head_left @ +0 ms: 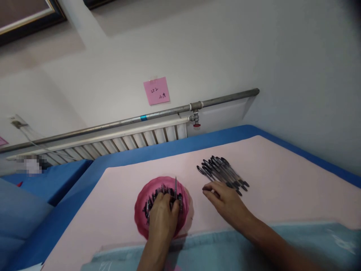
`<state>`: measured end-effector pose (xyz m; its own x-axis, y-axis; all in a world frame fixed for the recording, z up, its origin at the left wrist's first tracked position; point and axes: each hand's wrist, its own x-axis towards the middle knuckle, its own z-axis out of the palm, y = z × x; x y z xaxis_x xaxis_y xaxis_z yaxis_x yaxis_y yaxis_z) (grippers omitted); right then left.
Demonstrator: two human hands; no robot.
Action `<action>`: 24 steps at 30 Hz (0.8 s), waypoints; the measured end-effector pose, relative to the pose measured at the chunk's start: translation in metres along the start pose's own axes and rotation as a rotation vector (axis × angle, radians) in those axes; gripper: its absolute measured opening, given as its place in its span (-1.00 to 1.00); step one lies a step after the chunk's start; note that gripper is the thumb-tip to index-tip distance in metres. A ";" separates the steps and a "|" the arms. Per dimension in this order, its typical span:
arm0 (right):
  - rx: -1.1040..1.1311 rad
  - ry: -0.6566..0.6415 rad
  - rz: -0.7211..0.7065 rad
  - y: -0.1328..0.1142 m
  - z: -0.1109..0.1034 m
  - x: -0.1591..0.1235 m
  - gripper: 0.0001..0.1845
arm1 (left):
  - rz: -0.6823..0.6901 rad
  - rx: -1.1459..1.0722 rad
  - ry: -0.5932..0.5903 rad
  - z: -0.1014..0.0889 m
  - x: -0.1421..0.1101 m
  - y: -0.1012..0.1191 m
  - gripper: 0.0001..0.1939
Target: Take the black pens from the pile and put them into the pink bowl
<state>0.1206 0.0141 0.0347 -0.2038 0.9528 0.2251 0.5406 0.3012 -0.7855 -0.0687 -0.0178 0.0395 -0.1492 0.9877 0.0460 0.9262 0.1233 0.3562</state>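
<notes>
A pink bowl [138,214] with a wavy rim holds many dark and clear pen parts [148,205]. My left hand [163,214] reaches into it, fingers curled and thumb bent inward among the parts. One slim pen part [175,186] sticks up beside that thumb; what the fingers grip is hidden. To the right of the bowl, my right hand [222,197] is over the pink sheet, thumb and forefinger pinched together, and anything between them is too small to see. Just beyond it lies a loose row of black-capped clear pens [222,173], side by side and slanting.
Pink sheeting [118,188] covers a blue table [239,131]. Light blue cloth [214,248] runs along the near edge. Behind stand a white radiator [135,141] and a metal pipe [225,99] with a red-handled valve [196,125]. A pink note [156,91] is on the wall.
</notes>
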 end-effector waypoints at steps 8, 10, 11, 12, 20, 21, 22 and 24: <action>0.789 -0.088 0.332 -0.023 0.008 -0.007 -0.70 | 0.367 -0.151 0.143 0.004 -0.021 0.007 -0.82; 0.838 -0.046 0.344 -0.021 0.012 -0.007 -0.72 | 0.408 -0.165 0.158 0.006 -0.022 0.008 -0.84; 0.849 -0.023 0.347 -0.020 0.013 -0.007 -0.73 | 0.423 -0.172 0.172 0.007 -0.022 0.008 -0.85; 0.858 0.002 0.350 -0.020 0.014 -0.007 -0.74 | 0.435 -0.178 0.184 0.008 -0.022 0.008 -0.85; 1.012 0.311 0.408 -0.017 -0.003 0.003 -0.76 | 0.387 -0.130 0.197 0.004 -0.013 -0.007 -0.82; 1.025 0.343 0.407 -0.015 -0.007 0.005 -0.75 | 0.339 -0.146 0.202 0.000 -0.011 -0.011 -0.83; 1.035 0.372 0.404 -0.014 -0.010 0.007 -0.75 | 0.277 -0.164 0.212 -0.003 -0.009 -0.014 -0.83; 1.051 0.406 0.404 -0.011 -0.014 0.009 -0.74 | 0.146 -0.228 0.226 -0.010 -0.008 -0.018 -0.86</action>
<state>0.1238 0.0196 0.0536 0.2023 0.9707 -0.1298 -0.4644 -0.0216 -0.8854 -0.0878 -0.0288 0.0420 -0.1174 0.9440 0.3083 0.8461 -0.0674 0.5287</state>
